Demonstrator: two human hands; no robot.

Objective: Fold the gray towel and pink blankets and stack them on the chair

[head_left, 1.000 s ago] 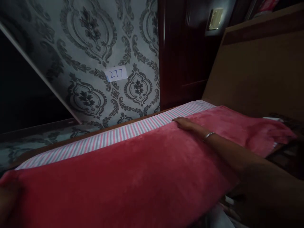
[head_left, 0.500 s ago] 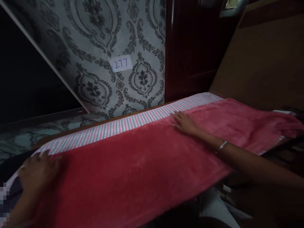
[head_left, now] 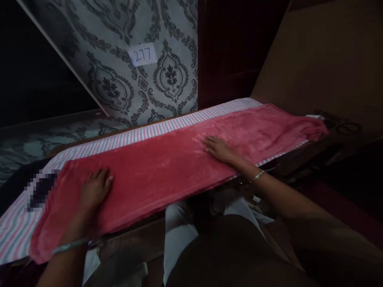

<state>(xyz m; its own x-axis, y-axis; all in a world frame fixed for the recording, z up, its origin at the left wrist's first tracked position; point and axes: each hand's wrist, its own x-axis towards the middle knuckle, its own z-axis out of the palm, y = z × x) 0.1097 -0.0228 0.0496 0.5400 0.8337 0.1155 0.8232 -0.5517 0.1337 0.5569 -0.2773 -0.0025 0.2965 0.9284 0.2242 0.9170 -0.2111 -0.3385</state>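
A long red plush cloth (head_left: 155,163) lies spread over a striped pink, grey and white sheet (head_left: 128,138). On the cloth's left part rests my left hand (head_left: 95,187), palm down with its fingers stretched out. My right hand (head_left: 218,148) lies flat on the cloth right of the middle, fingers spread. Neither hand grips the fabric. The cloth's right end (head_left: 314,125) is bunched and creased, while its middle is fairly smooth. At the left, its end hangs over the sheet's near side.
Behind the table stands a patterned wall (head_left: 172,75) bearing a paper marked 277 (head_left: 143,54). A dark red door panel (head_left: 227,44) and a large cardboard sheet (head_left: 323,59) stand at the right. A dark screen-like panel (head_left: 38,71) is at the left. My legs (head_left: 179,227) are below the near edge.
My left hand has moved right and inward over the cloth; my right hand remains flat on it. The cloth's near edge now lies closer to the table edge. The view has tilted down.
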